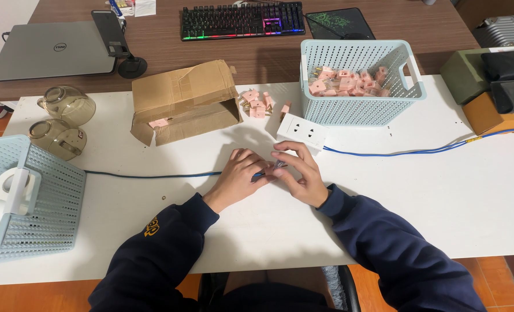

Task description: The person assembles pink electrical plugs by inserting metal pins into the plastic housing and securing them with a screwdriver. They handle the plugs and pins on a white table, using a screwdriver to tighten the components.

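Single head-worn view: looks steeply down and forward over the white desk [442,196], hands close below, keyboard [242,21] farthest.

A white table [442,190] filled mid-frame; behind it at the top stood a brown desk [268,52]; orange floor tiles [32,294] showed below.

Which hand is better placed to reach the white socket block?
Right, probably. The right hand lies just below the white socket block, while the left hand sits farther to the side. Both are pinching a small item together.
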